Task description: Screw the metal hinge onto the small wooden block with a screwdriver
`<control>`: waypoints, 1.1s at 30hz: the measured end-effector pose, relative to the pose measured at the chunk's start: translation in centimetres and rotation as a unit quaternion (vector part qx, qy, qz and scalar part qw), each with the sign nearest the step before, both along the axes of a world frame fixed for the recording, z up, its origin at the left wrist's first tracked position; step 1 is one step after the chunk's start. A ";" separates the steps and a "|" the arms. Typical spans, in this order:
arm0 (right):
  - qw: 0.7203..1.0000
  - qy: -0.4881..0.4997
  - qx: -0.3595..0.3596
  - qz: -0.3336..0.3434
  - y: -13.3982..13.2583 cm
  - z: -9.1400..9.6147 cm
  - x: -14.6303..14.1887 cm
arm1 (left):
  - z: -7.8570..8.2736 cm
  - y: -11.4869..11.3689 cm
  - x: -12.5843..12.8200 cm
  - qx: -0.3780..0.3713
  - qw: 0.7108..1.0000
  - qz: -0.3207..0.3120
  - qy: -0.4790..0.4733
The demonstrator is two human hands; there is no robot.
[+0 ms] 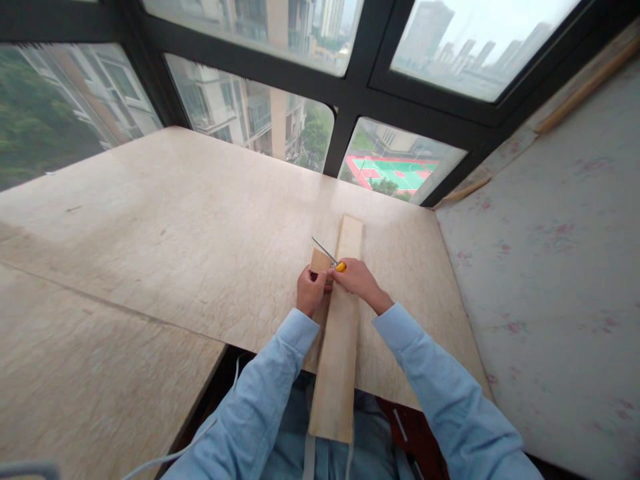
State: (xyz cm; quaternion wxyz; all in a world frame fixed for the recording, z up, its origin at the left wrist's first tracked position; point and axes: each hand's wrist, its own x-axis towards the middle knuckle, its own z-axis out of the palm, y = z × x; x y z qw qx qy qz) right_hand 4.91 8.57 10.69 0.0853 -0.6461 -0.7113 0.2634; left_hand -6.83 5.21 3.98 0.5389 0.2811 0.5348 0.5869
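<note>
A long pale wooden plank (339,347) lies on the beige stone sill (175,233), its near end hanging over the edge toward my lap. My left hand (311,290) is closed around a small wooden block (319,260) held against the plank's left side. My right hand (357,279) grips a tool with a yellow handle (341,267); its thin metal shaft (324,250) points up and left over the block. Both hands meet near the plank's middle.
Large dark-framed windows (350,93) run behind the sill, showing buildings and a sports court. A pale floral mattress or cushion (560,267) fills the right side. A white cable (165,457) trails at the lower left.
</note>
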 end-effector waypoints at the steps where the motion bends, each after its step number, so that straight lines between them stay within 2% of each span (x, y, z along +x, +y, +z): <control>1: 1.000 -0.005 -0.003 -0.001 0.0 0.0 -0.1 | 0.0 0.0 0.0 0.000 1.000 -0.001 0.001; 5: 1.000 0.007 -0.011 0.012 0.1 0.2 -0.1 | 0.1 -0.1 -0.1 0.004 1.000 -0.004 0.010; 10: 0.994 -0.038 0.059 0.082 0.5 0.2 0.2 | 0.1 -0.1 0.0 0.005 1.000 -0.004 0.014; 14: 0.992 -0.026 0.065 0.109 0.8 0.0 0.6 | 0.1 -0.1 0.0 0.000 1.000 0.000 0.019; 23: 0.991 0.051 0.069 0.098 0.6 -0.8 1.2 | -0.1 0.0 0.1 -0.008 1.000 0.005 0.024; 26: 0.993 0.025 0.089 0.070 0.4 -0.9 1.0 | -0.1 0.0 0.1 -0.005 1.000 0.008 0.025; 29: 0.996 -0.020 0.080 0.046 0.2 -1.0 0.8 | 0.0 -0.1 0.2 -0.005 1.000 0.006 0.021; 33: 0.995 -0.034 0.080 0.047 0.1 -0.9 0.5 | 0.1 -0.2 0.2 -0.005 1.000 0.007 0.025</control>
